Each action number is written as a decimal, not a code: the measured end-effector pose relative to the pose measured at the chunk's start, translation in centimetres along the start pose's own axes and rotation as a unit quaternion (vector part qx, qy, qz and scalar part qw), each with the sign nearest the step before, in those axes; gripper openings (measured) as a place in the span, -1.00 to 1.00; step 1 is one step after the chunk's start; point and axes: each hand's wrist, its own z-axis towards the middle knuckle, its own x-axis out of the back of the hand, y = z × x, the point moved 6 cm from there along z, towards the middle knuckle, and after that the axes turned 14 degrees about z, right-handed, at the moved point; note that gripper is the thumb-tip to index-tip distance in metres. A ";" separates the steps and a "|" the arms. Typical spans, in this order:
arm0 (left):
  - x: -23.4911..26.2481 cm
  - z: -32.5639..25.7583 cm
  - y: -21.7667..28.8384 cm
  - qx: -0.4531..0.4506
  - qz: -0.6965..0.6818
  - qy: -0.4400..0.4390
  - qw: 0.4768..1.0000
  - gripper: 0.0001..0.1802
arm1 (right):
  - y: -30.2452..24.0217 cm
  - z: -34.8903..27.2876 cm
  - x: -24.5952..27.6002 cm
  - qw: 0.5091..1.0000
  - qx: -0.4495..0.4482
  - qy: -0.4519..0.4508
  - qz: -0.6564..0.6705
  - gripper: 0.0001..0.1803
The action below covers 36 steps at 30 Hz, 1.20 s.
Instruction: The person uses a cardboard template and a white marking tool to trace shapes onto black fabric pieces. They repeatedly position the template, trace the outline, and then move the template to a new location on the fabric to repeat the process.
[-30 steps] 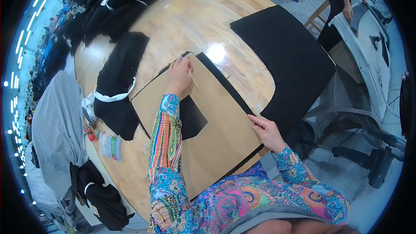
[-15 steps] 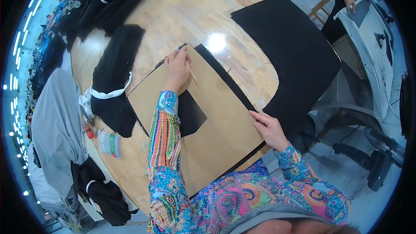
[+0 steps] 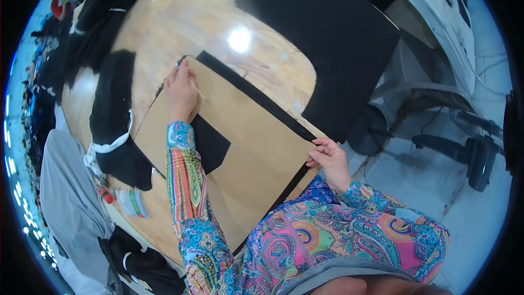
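Note:
A large brown card sheet (image 3: 256, 147) lies over black fabric (image 3: 248, 90), whose dark edges stick out along its far right and near right sides. At the sheet's far corner, my left hand (image 3: 182, 90) has its fingers closed round a thin, pale, pencil-like stick (image 3: 200, 92); the fingertips rest at the corner. My right hand (image 3: 331, 162) pinches the sheet's right corner between thumb and fingers. Beside my left forearm is a black pocket-shaped patch (image 3: 214, 143); I cannot tell whether it is an opening or a piece on top.
A big black fabric panel (image 3: 327, 38) covers the table's far right. Tied black bundles (image 3: 112, 114) lie left, near a small clear packet (image 3: 131, 203). Grey cloth (image 3: 71, 186) drapes off the left edge. A black fan (image 3: 475, 147) and a chair (image 3: 420, 90) stand right.
The whole view has shifted, so table and sheet sit farther left. Both hands keep their places at the sheet's corners. The person's hand at the far right is out of view.

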 end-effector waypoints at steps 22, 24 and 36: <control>0.4 0.3 0.7 0.010 0.001 -0.041 0.999 -0.57 | 0.4 0.2 0.1 0.989 0.129 -0.008 -0.067 -0.63; 0.5 0.2 0.6 0.009 -0.003 -0.038 0.999 -0.58 | 0.3 0.4 0.0 0.990 0.118 -0.015 -0.073 -0.67; 0.6 0.3 1.2 0.002 -0.001 -0.025 1.000 -0.64 | 0.4 0.8 0.4 0.987 0.120 -0.021 -0.105 -0.77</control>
